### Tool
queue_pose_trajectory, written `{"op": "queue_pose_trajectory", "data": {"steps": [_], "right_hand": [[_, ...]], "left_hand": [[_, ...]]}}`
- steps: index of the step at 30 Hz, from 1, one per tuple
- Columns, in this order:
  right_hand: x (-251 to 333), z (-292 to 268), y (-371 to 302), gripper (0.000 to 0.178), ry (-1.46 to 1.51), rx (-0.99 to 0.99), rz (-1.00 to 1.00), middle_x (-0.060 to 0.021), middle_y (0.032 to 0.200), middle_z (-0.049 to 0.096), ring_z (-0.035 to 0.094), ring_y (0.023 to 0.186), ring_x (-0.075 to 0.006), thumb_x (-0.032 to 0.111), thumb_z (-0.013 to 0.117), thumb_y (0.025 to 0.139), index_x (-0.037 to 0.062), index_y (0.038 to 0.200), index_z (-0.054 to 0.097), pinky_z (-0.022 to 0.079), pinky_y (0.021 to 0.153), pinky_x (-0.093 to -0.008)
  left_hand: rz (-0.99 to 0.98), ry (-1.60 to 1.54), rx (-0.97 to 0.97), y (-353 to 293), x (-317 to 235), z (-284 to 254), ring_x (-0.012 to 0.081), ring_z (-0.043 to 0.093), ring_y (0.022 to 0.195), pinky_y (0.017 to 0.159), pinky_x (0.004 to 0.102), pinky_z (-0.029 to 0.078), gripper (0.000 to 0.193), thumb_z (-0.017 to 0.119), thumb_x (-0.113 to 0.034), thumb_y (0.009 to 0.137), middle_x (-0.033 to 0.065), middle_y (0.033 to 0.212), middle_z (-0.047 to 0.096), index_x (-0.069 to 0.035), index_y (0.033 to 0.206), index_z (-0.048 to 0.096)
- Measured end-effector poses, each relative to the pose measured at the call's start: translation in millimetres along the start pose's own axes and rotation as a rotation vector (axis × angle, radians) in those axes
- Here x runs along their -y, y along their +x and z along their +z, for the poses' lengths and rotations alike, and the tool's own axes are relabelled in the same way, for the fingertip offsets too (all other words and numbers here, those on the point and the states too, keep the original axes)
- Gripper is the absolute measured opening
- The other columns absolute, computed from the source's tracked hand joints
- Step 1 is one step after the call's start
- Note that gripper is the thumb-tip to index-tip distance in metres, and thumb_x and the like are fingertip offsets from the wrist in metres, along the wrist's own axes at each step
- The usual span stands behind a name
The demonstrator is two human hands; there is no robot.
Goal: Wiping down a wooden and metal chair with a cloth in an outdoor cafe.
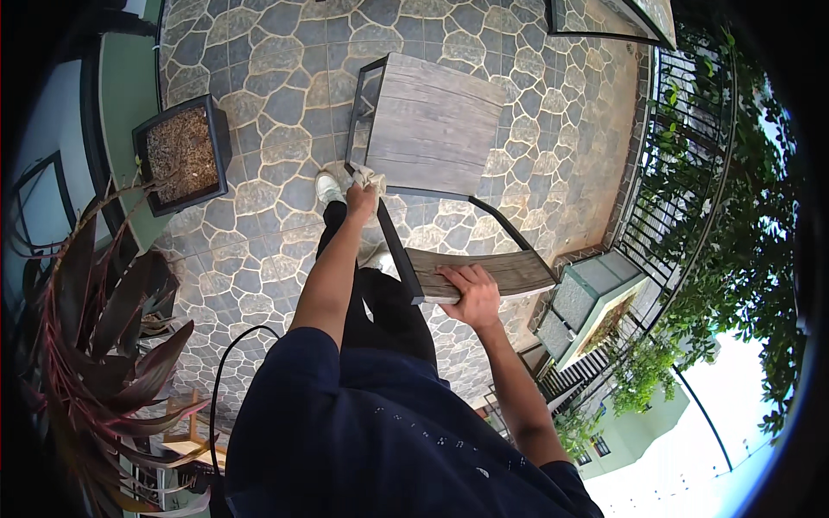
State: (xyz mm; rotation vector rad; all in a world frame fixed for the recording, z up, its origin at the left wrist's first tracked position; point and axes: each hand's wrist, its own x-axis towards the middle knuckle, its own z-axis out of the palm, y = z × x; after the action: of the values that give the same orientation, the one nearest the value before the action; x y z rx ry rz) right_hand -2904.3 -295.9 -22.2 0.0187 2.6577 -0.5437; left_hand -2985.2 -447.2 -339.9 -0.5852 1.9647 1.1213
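Metal-framed chair (436, 125): could tip if I push its backrest (518, 272)
Left hand (362, 202): holding cloth (371, 179)
Right hand (475, 296): clasping backrest edge

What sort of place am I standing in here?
Probably an outdoor patio or courtyard, judging by the grey floor with irregular stone patterning, the square black planter, and the black barred railing beside leafy green foliage.

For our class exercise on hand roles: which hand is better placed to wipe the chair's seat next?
Probably the left hand: it holds the pale cloth beside the seat, while the right hand is on the backrest.
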Motion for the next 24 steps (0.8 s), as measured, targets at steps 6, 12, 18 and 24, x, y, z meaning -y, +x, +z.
{"op": "queue_pose_trajectory", "data": {"steps": [6,12,18,24], "right_hand": [[7,0,4,0.051,0.025,-0.009,0.032,0.0006,0.088,0.06,0.056,0.08,-0.0209,0.032,0.07,0.055,0.0169,0.103,0.063,0.049,0.072,-0.0338],[8,0,0,0.049,0.043,-0.061,0.08,0.0004,0.088,0.062,0.057,0.077,-0.0209,0.027,0.07,0.052,0.0169,0.1,0.065,0.049,0.07,-0.033],[9,4,3,0.047,0.001,-0.03,0.025,0.0018,0.09,0.062,0.057,0.079,-0.0194,0.031,0.072,0.055,0.0175,0.099,0.065,0.049,0.071,-0.032],[5,2,1,0.045,-0.033,-0.042,0.004,0.0006,0.086,0.061,0.057,0.081,-0.0202,0.032,0.071,0.057,0.0169,0.098,0.065,0.049,0.071,-0.0328]], "left_hand": [[0.047,-0.173,-0.291,21,39,4,0.0354,0.056,0.1,0.081,0.0406,0.045,0.044,0.055,-0.024,0.082,0.0194,0.111,0.058,-0.002,0.12,0.048],[-0.388,-0.815,-0.001,-13,25,0,0.0153,0.059,0.082,0.063,0.0309,0.048,0.043,0.061,-0.022,0.084,0.0022,0.101,0.06,-0.012,0.123,0.046],[-0.271,-0.829,0.164,-50,23,-35,0.0111,0.057,0.074,0.058,0.0266,0.046,0.038,0.064,-0.02,0.081,0.0001,0.094,0.06,-0.01,0.115,0.053],[0.14,-0.239,0.379,-112,-53,-67,0.0185,0.06,0.077,0.069,0.031,0.047,0.042,0.065,-0.023,0.071,0.0102,0.088,0.064,0.0,0.106,0.059]]}}
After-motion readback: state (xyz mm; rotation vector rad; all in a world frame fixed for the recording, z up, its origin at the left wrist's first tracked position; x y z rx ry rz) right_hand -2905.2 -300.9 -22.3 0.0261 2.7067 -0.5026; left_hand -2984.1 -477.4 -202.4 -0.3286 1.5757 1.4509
